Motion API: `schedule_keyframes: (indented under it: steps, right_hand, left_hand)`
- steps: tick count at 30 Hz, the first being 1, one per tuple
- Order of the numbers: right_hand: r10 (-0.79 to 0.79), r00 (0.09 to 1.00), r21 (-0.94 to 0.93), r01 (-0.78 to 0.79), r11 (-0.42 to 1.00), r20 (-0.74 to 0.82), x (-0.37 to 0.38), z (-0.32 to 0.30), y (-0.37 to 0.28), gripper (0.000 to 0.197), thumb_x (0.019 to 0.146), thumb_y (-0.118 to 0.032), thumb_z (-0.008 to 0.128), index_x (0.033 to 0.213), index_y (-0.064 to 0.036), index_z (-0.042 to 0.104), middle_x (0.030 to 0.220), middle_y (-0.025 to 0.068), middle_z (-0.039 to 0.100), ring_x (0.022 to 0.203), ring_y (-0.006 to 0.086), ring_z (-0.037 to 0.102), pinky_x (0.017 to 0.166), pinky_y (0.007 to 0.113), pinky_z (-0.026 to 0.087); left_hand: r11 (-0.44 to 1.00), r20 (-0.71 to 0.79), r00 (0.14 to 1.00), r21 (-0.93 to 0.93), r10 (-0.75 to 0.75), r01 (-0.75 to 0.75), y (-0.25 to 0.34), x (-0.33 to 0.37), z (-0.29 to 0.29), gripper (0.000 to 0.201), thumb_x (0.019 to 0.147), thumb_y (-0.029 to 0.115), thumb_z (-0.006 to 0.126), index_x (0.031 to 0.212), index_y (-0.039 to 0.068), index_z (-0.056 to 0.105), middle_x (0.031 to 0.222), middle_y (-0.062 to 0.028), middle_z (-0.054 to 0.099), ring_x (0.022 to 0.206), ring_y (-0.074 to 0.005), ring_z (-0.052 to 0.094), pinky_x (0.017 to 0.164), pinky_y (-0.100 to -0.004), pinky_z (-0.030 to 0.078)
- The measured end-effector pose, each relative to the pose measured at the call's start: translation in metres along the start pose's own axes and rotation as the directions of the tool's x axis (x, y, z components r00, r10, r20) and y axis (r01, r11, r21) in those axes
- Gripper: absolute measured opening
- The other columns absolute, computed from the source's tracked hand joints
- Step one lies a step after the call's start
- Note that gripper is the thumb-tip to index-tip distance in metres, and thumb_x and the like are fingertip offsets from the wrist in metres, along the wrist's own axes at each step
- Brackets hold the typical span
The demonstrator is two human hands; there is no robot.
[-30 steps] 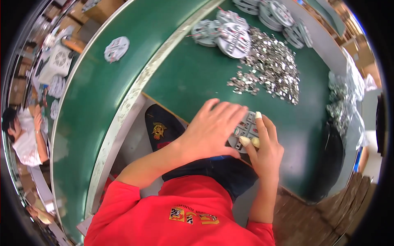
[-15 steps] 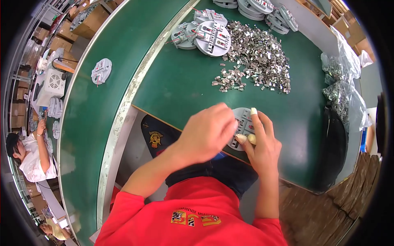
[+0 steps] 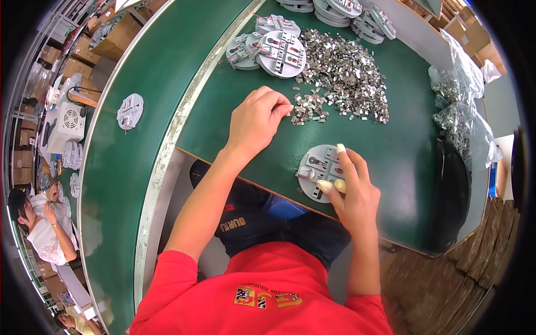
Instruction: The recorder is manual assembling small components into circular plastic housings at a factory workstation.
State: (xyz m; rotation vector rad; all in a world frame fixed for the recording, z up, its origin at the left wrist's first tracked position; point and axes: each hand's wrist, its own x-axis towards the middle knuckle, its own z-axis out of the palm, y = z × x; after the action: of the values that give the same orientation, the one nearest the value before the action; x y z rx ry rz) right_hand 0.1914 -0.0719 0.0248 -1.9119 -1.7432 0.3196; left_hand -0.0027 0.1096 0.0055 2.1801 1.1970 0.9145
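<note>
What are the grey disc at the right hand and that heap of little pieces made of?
Grey disc: probably moulded plastic with a dull finish, judging by its even colour and shaped slots.
Heap of little pieces: most likely thin metal, shiny and silvery, since many catch bright glints.

A factory assembly workshop: beyond the left hand [image 3: 255,124] lie a heap of small shiny silver metal pieces [image 3: 352,78] and piled round grey plastic discs [image 3: 283,54]; to that hand's left runs a long smooth green strip [image 3: 162,95], past which are a co-worker in a white top [image 3: 49,243] and brown cardboard boxes [image 3: 124,40]; beyond and right of the right hand [image 3: 357,195], clear plastic bags [image 3: 470,125] hold metal parts
</note>
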Motion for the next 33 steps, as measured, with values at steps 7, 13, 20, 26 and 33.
schedule_keyframes:
  steps: [7,13,20,26,33]
  right_hand:
    - [-0.033,0.989,0.106,0.049,0.993,-0.146,0.022,-0.009,-0.012,0.059,0.08,-0.012,0.084,0.136,-0.0054,0.066,0.126,0.0112,0.068,0.095,0.0252,0.074,0.075,0.036,0.058]
    - [-0.131,0.918,0.326,0.262,0.908,-0.375,0.05,0.0,-0.037,0.03,0.08,0.002,0.077,0.109,-0.0021,0.072,0.103,0.0107,0.071,0.08,0.0228,0.069,0.067,0.033,0.055]
    - [-0.079,0.917,0.397,0.246,0.884,-0.391,0.048,-0.006,-0.032,0.017,0.08,0.006,0.071,0.094,-0.0009,0.066,0.092,0.0095,0.067,0.072,0.0222,0.063,0.063,0.033,0.05]
    - [0.019,0.996,0.532,0.029,0.846,-0.085,0.033,-0.016,-0.011,0.015,0.08,0.007,0.069,0.092,-0.0001,0.064,0.09,0.0105,0.066,0.073,0.0235,0.063,0.064,0.033,0.05]
    - [-0.13,0.991,0.425,0.129,0.896,-0.027,0.029,-0.02,-0.026,0.015,0.078,0.007,0.07,0.089,-0.0008,0.065,0.086,0.0111,0.067,0.073,0.0256,0.066,0.066,0.034,0.053]
  left_hand:
    - [0.804,0.01,0.984,-0.575,-0.177,0.15,0.013,-0.017,-0.003,0.016,0.101,0.017,0.073,0.099,0.001,0.071,0.088,0.0034,0.065,0.076,-0.0055,0.055,0.068,-0.0231,0.045]
    - [0.635,0.031,0.983,-0.76,-0.181,0.141,0.068,-0.047,0.0,0.017,0.102,0.017,0.073,0.102,0.001,0.07,0.089,0.0049,0.062,0.077,-0.0024,0.051,0.068,-0.0191,0.041]
    - [0.717,-0.032,0.983,-0.688,-0.182,0.111,0.069,-0.066,-0.007,0.018,0.096,0.015,0.079,0.104,0.002,0.07,0.09,0.0017,0.066,0.079,-0.0057,0.055,0.069,-0.0229,0.044]
    - [0.923,-0.116,0.992,-0.385,-0.049,0.001,0.068,-0.089,0.007,0.021,0.085,0.01,0.085,0.101,0.004,0.073,0.088,-0.0027,0.071,0.082,-0.0139,0.062,0.071,-0.0283,0.047]
    - [0.937,-0.115,0.993,-0.342,0.033,-0.071,0.055,-0.092,0.02,0.016,0.079,0.006,0.086,0.091,0.008,0.077,0.092,-0.0044,0.074,0.084,-0.023,0.065,0.075,-0.0337,0.05]
